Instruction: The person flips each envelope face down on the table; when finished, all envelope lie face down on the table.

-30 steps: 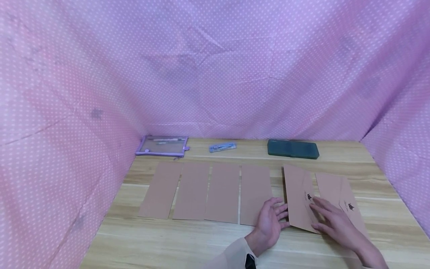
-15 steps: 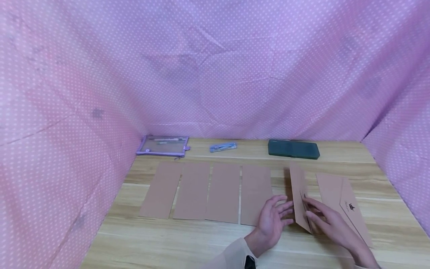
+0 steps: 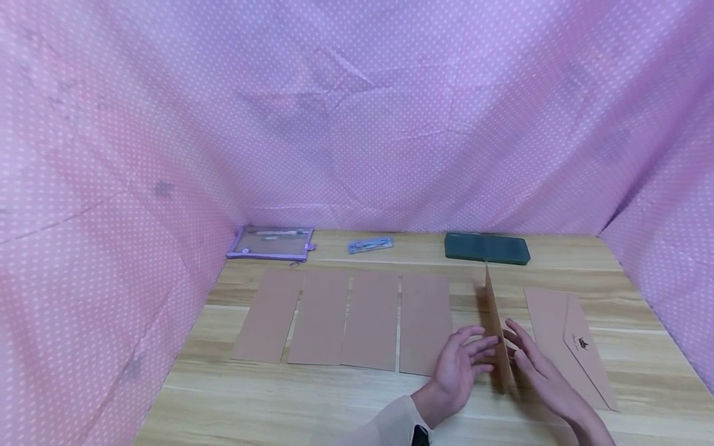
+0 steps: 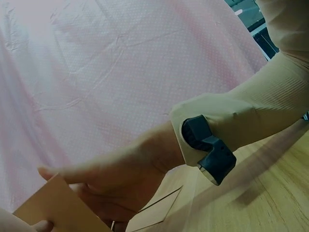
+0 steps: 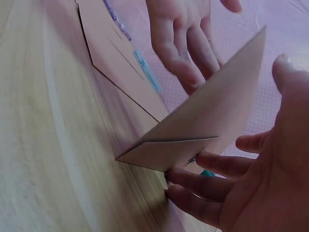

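Note:
A brown paper envelope (image 3: 494, 319) stands upright on its long edge between my two hands, seen almost edge-on in the head view. My left hand (image 3: 453, 375) is on its left side, fingers extended toward the paper. On the other side, my right hand (image 3: 546, 379) has its fingertips at the flap face, with the thumb apart from it. The right wrist view shows that face of the envelope (image 5: 217, 108), with a pointed flap and a small dark print under my fingers. Another envelope (image 3: 558, 334), flap up with a crown print, lies to the right.
Several brown envelopes (image 3: 368, 319) lie plain side up in a row on the left of the wooden table (image 3: 268, 402). Along the back are a purple-edged mesh pouch (image 3: 273, 248), a small blue packet (image 3: 370, 244) and a dark green case (image 3: 487, 248). Pink dotted cloth (image 3: 357, 124) surrounds the table.
The envelope between my hands has tipped up from leaning flap side up to standing on edge. My right hand has shifted from resting on its face to its right side; my left hand has barely moved.

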Demonstrator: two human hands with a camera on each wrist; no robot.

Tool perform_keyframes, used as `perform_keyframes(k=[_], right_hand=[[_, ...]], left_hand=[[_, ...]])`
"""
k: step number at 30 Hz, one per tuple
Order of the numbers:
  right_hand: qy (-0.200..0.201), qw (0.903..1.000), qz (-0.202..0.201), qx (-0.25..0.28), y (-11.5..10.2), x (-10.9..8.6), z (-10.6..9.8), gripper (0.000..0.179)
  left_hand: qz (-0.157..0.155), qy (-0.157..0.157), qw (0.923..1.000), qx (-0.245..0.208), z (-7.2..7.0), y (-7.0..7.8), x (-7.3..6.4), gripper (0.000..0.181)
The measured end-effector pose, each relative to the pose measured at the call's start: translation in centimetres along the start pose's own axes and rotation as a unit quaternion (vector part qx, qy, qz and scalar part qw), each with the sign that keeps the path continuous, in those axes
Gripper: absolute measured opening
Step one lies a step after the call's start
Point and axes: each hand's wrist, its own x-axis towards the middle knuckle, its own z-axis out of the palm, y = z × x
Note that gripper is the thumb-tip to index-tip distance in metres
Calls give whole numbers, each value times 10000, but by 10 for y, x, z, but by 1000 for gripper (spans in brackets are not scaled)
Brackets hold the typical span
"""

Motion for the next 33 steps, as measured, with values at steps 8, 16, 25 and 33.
perform_keyframes(k=[8, 16, 25, 33], right_hand=[[-153, 9961, 761, -423, -2, -5, -6, 60], [-194, 9925, 1204, 116, 3, -10, -13, 61], [277, 9935, 939, 588, 13, -18, -19, 66], [470, 9980, -36, 414, 20, -21, -24, 70]], left_hand=[[-292, -214, 9990, 274, 0, -7, 2, 43], [-681, -402, 9940, 762, -4, -16, 5, 47], [-915, -525, 9870, 1215, -7, -24, 5, 47], [-956, -532, 9859, 1263, -8, -26, 8, 46]])
